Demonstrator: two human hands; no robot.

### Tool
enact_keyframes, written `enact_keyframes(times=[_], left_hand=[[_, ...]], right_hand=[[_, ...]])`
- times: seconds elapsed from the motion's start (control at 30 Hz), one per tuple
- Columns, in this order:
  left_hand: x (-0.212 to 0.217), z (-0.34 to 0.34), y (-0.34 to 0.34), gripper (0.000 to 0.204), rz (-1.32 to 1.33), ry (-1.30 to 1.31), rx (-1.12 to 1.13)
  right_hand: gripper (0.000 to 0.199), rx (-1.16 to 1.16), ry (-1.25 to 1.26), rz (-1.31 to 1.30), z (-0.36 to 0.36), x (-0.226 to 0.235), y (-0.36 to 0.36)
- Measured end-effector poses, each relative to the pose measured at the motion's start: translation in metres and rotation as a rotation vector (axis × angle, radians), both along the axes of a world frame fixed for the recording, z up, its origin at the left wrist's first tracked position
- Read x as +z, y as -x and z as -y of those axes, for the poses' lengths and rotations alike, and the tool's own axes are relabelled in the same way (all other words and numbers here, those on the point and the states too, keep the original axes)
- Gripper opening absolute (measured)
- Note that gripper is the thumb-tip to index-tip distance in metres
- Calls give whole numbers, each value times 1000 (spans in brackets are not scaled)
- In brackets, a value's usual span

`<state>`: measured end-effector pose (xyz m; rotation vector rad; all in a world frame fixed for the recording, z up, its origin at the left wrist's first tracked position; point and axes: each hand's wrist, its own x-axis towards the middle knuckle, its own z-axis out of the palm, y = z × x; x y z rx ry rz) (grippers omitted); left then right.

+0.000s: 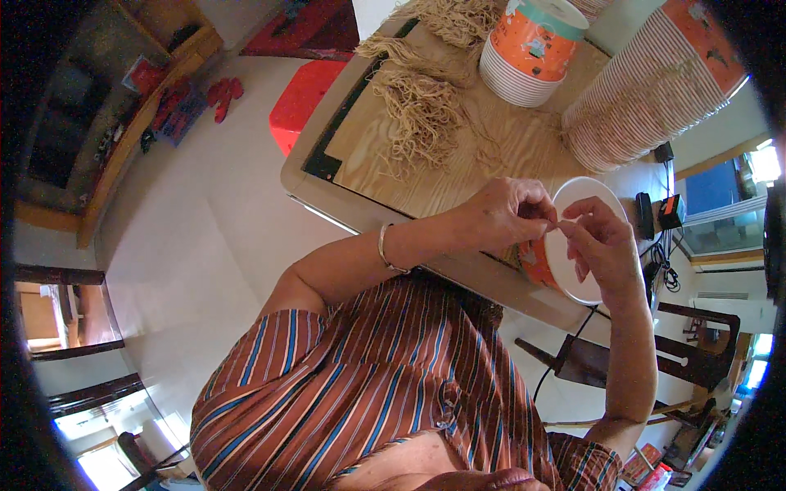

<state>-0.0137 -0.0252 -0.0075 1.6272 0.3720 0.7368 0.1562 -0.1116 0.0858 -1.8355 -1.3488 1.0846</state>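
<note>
My left hand (517,214) and my right hand (602,245) meet over the mouth of an orange paper tub (537,263) with a white inside. Thumb and fingers of both hands are pinched close together, fingertip to fingertip. Whatever lies between them is too small to make out. The tub sits tilted at the table's near edge, its opening partly hidden behind my right hand. Beyond my left hand lies a loose tangle of tan twine (422,114) on the wooden tabletop (360,151), with more bundles farther back.
A short stack of orange tubs (530,49) stands at the back, and a tall leaning stack (643,106) at the right. Black cables (665,266) lie beside a small dark box (671,211). A red stool (304,98) is left of the table; a dark wooden chair (696,352) is at right.
</note>
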Motion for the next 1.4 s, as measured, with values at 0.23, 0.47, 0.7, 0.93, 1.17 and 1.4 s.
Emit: enact_keyframes(times=[0.23,0.47,0.7,0.93,1.17,1.4], left_hand=[[5,0,0,19,23,41,-24],[0,-3,-1,13,22,95,-33],[-15,-10,-3,14,93,77,-60],[-22,-7,-1,11,187,155,-99],[-31,7,-3,8,217,-104,90],[-27,2,5,13,193,22,25]], right_hand=[[11,15,-15,105,3,-1,-5],[13,81,48,191,1,11,-7],[13,164,-87,318,-2,9,-11],[14,227,-54,426,0,18,-5],[13,172,14,281,-5,21,1],[13,137,14,205,-6,19,-2]])
